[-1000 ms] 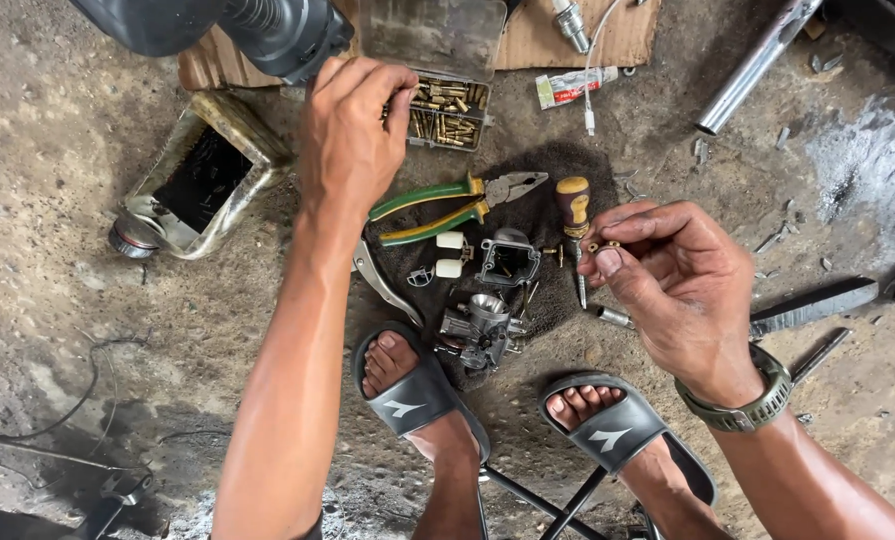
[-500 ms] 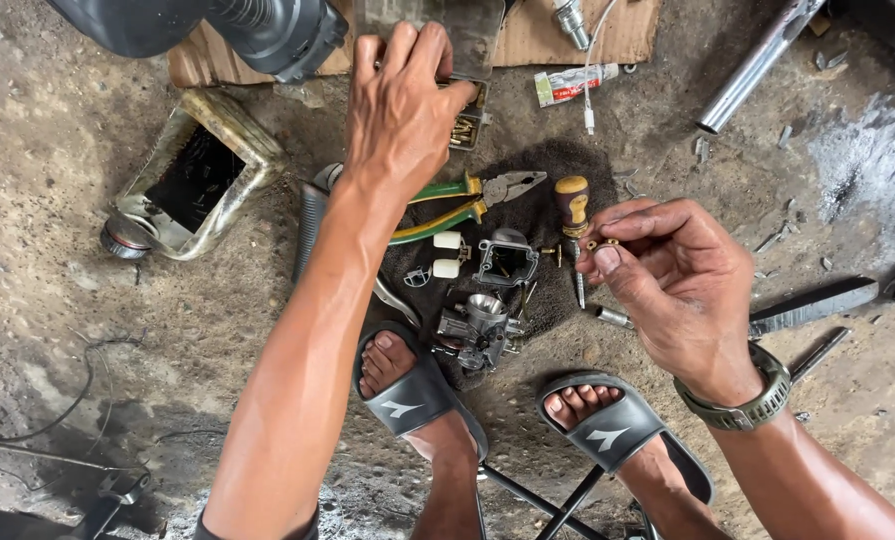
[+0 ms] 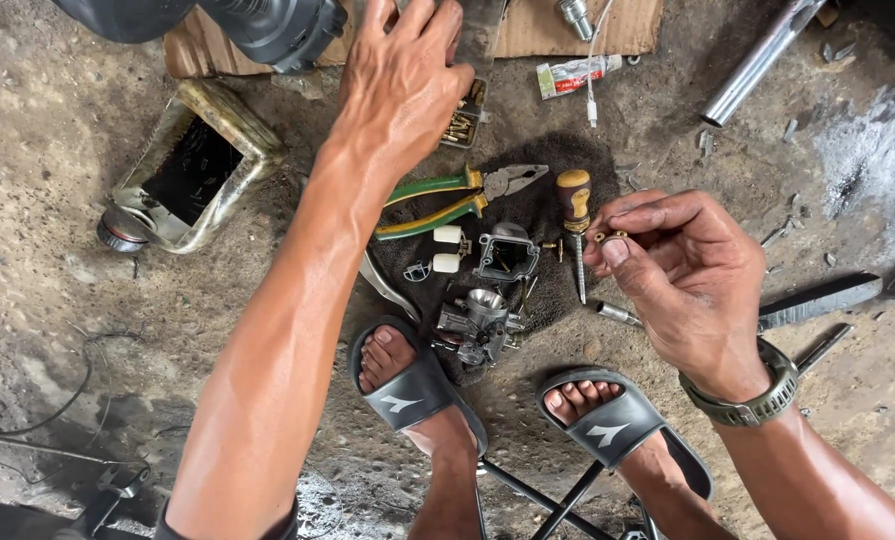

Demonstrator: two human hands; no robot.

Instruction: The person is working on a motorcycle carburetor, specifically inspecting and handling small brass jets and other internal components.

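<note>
My left hand [image 3: 402,85] reaches far forward with spread fingers, over a small clear box of brass parts [image 3: 464,118] at the top of the view. My right hand [image 3: 682,275] pinches a small brass jet [image 3: 609,238] between thumb and fingertips. Below both, on a dark oily patch of ground, lie a carburetor body [image 3: 479,325], its float bowl [image 3: 507,250], two white plastic pieces [image 3: 447,248], green-handled pliers [image 3: 457,200] and a yellow-handled screwdriver [image 3: 574,215]. My two feet in black sandals [image 3: 412,395] rest just under the parts.
A dirty metal tray [image 3: 192,165] lies at left beside a round cap [image 3: 122,232]. Cardboard [image 3: 577,25], a small tube [image 3: 577,76] and a white cable sit at the top. A chrome pipe [image 3: 757,65] lies top right, a flat file [image 3: 817,298] at right.
My left hand has moved forward, from the box of brass parts to beyond it. My right hand has stayed where it was, pinching the brass jet.
</note>
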